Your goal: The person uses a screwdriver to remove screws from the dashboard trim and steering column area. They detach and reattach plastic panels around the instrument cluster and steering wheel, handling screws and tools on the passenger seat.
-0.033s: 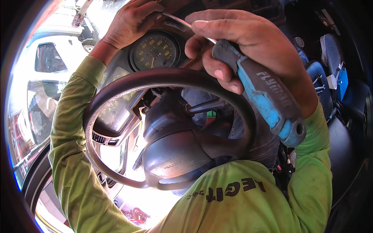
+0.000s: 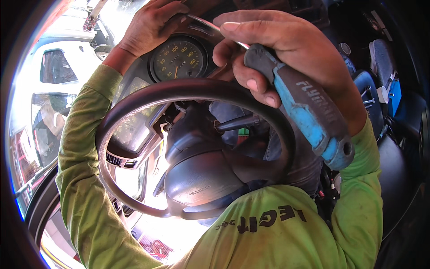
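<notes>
Two near-identical frames. Only delta: the screwdriver (image 2: 309, 112) handle's shaft end sits a hair higher than a moment ago. Wheel, sleeves and left hand (image 2: 148, 29) match.

Right hand (image 2: 300, 47): raised upper right, wrist bent, fingers closed round the screwdriver where shaft meets handle, thumb laid along the top. Handle slants down and right toward the camera, butt end in front of the right sleeve (image 2: 363, 179). Shaft runs up-left to the left hand.

Left hand: at the top edge, above the speedometer (image 2: 177, 58), fingers bent together by the far end of the shaft. Can't tell how tight or what they hold; screwdriver tip not visible.

Edges: steering wheel (image 2: 165, 92) rim crosses below both hands; right fingertips overlap its upper right in view, handle just outside the rim. Speedometer shows between left wrist and right hand. Room: open gaps inside the rim around the horn pad (image 2: 201, 177); more past the right sleeve, over the dark seat (image 2: 392, 175).
</notes>
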`<state>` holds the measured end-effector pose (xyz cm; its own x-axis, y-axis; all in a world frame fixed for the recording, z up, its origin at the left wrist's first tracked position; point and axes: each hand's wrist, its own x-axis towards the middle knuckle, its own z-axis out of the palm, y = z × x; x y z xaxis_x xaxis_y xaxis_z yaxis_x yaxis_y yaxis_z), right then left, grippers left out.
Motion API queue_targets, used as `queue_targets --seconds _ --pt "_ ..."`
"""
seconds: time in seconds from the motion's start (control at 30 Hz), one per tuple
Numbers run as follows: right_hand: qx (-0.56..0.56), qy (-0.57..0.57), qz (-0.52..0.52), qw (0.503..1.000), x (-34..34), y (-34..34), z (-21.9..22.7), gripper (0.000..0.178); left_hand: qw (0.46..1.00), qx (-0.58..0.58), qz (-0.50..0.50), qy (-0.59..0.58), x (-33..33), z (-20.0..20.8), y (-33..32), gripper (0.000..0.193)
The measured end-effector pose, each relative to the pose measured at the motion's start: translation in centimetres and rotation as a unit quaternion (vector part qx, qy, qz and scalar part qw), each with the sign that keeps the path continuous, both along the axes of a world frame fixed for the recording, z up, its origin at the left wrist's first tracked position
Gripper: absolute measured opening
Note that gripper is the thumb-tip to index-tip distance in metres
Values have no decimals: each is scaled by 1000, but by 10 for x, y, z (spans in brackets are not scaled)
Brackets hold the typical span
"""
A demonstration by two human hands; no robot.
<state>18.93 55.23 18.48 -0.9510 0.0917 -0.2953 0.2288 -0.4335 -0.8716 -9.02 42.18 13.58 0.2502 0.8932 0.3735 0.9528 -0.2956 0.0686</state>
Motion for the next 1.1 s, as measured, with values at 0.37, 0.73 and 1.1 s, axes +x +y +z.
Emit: queue_targets --seconds 0.37,0.73,1.1 --pt "-62 72 -44 994 4 -5 26 36 999 -2 23 35 -8 -4 4 36" --pt "628 380 -135 666 68 -19 18 41 999 -5 51 13 -7 -6 1 34" --pt "722 241 -95 642 63 -18 69 41 964 -120 237 26 -4 1 -4 126"
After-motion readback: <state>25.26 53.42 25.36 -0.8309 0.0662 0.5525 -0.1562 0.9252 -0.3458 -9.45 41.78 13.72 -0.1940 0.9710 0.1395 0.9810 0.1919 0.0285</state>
